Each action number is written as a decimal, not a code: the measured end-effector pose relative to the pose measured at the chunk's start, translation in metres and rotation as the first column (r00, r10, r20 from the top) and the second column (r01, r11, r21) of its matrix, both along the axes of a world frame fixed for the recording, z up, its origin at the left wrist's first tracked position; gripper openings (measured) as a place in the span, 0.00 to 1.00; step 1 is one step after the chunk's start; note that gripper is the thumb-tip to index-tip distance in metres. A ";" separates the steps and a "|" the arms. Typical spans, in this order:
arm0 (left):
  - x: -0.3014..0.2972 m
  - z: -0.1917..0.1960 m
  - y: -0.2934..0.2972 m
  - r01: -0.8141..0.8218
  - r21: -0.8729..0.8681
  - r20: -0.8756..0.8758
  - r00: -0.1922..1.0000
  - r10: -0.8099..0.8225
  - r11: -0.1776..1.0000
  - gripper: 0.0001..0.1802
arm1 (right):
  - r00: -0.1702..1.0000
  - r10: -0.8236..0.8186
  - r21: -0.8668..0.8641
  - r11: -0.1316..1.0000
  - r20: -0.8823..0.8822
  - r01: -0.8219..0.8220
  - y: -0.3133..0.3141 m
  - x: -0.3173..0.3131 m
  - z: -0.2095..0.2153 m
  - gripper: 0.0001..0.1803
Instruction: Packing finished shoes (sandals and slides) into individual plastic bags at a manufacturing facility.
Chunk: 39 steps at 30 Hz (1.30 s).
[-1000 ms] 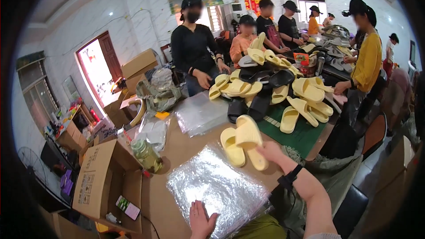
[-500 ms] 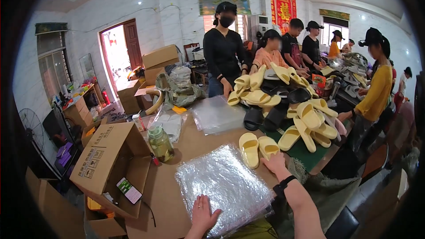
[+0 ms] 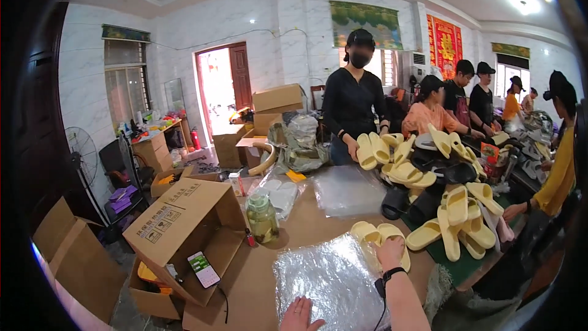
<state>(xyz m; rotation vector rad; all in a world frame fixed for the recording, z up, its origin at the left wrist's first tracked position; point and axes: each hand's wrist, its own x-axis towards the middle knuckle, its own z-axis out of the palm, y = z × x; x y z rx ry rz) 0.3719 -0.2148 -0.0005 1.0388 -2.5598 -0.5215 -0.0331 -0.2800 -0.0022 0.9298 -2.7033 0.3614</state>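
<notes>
My left hand (image 3: 299, 314) lies flat with fingers stretched out on the near part of a stack of clear plastic bags (image 3: 321, 270). My right hand (image 3: 390, 252), with a black band at its wrist, is closed on a pale yellow slipper (image 3: 397, 233) at the stack's far right corner. Its fingertips are partly hidden. Another yellow slipper (image 3: 365, 233) sits just left of it, overlapping the bags' edge. Beyond my right hand rises a heap of yellow slippers (image 3: 456, 205), with black slippers (image 3: 422, 207) among them.
An open cardboard box (image 3: 177, 208) holding a phone (image 3: 203, 270) stands at left. Beside it are a jar of liquid (image 3: 262, 217) and a small red bottle (image 3: 250, 237). More clear bags (image 3: 346, 190) lie beyond. A co-worker in black (image 3: 357, 98) stands across the table; others line the right.
My view has turned left, so the scene sits further right in the picture. The slipper pair at my right hand has come nearer over the bags. My left hand stays on the stack.
</notes>
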 end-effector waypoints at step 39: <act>-0.004 -0.012 -0.020 0.057 -0.090 -0.098 0.993 -0.066 0.994 0.48 | 0.732 0.640 -0.304 0.763 0.231 -0.571 0.137 0.181 0.013 0.21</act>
